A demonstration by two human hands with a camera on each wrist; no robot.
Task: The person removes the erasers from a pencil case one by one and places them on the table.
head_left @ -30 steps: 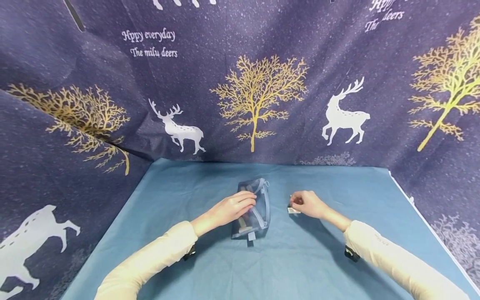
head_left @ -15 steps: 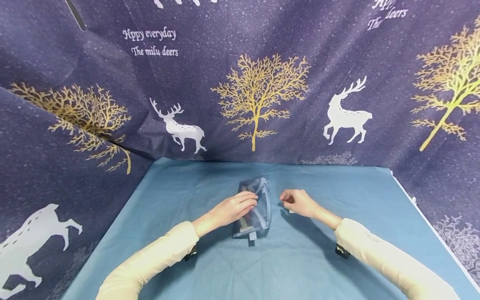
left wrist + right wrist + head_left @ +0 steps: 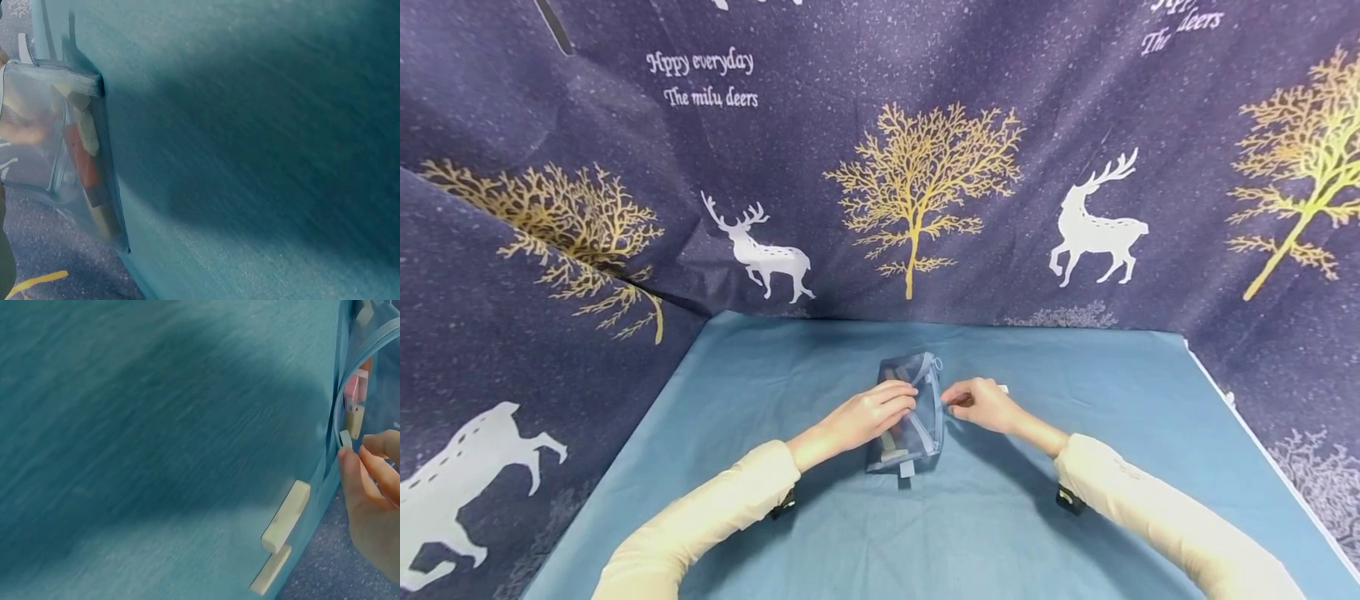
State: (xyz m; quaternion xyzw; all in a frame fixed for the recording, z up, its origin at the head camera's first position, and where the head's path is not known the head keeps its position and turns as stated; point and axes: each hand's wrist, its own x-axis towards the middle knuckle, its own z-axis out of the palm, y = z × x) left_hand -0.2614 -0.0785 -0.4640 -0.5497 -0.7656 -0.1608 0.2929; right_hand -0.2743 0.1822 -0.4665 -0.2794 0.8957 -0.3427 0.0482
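Head and wrist views: left hand (image 3: 872,408) holds pouch (image 3: 927,414), right hand (image 3: 377,503) pinches pale block (image 3: 346,439).

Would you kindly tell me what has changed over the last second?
The right hand moved left to the edge of the zippered pouch; its fingers pinch a small pale block, though when they took it is unclear. The left hand stayed on the pouch.

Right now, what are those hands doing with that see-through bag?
A person's left hand is on the see-through zip bag. Their right hand pinches a small pale piece at the bag's open side. Inside the bag are a pink piece and an orange one, among others. Two pale blocks lie outside on the blue cloth.
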